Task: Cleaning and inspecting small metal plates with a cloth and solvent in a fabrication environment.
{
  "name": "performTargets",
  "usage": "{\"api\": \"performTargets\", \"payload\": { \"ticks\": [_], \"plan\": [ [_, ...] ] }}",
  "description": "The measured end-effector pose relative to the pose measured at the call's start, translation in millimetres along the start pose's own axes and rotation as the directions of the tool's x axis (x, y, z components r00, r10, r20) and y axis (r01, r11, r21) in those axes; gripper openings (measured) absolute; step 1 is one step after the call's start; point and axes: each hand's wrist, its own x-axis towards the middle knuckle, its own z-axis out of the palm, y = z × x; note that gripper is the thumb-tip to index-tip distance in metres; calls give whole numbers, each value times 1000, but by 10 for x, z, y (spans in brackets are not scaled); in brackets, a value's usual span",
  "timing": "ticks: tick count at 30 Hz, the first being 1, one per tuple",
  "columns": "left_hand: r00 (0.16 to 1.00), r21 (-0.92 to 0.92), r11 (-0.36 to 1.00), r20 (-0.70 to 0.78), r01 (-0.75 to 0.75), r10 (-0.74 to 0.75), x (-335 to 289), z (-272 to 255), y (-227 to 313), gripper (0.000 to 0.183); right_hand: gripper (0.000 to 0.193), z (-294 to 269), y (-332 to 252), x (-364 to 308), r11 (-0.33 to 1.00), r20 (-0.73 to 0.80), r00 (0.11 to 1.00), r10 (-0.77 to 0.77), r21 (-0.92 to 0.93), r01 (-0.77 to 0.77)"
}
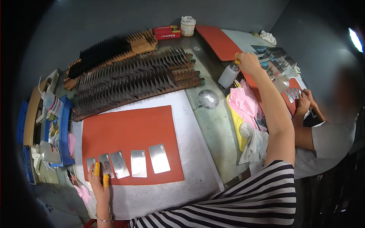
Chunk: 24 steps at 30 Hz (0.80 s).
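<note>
My left hand (100, 184) lies flat with fingers stretched, yellow finger cots on two of them. Its fingertips are at the leftmost metal card (90, 162), partly covering it. Several thin silver cards with cut patterns, such as the rightmost card (159, 158), lie in a row on a red-brown mat (129, 127). Far to the right, my outstretched right hand (249, 63) is closed at the top of a translucent white bottle (228, 76), which looks tilted. A yellow finger cot shows there too; the exact grip is hidden.
Long racks of dark, thin upright plates (129, 85) stand behind the mat. A round metal dish (208, 98) sits right of them. Pink cloth (243, 99) and white gloves (254, 142) lie near my right arm. Blue bins (65, 125) stand left. A co-worker's hands (304, 102) handle cards at right.
</note>
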Motion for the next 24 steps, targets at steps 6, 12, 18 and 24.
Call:
{"api": "performTargets", "payload": {
  "ticks": [6,12,18,24],
  "plan": [
    [1000,2,1000,-14,-27,27,-21,2,-33,42,14,-25,-39,-15,998,34,998,-43,-34,44],
    [999,-12,999,27,-39,40,22,9,0,41,11,-158,-65,-202,996,-82,996,26,-83,-33],
    [997,-9,997,0,-71,71,-34,-4,-42,44,16,-178,-731,-700,970,153,983,100,203,-131],
    [997,-42,996,14,-74,75,35,-27,-47,42,17,414,-1034,-956,821,261,948,184,490,-294]
  ]
}}
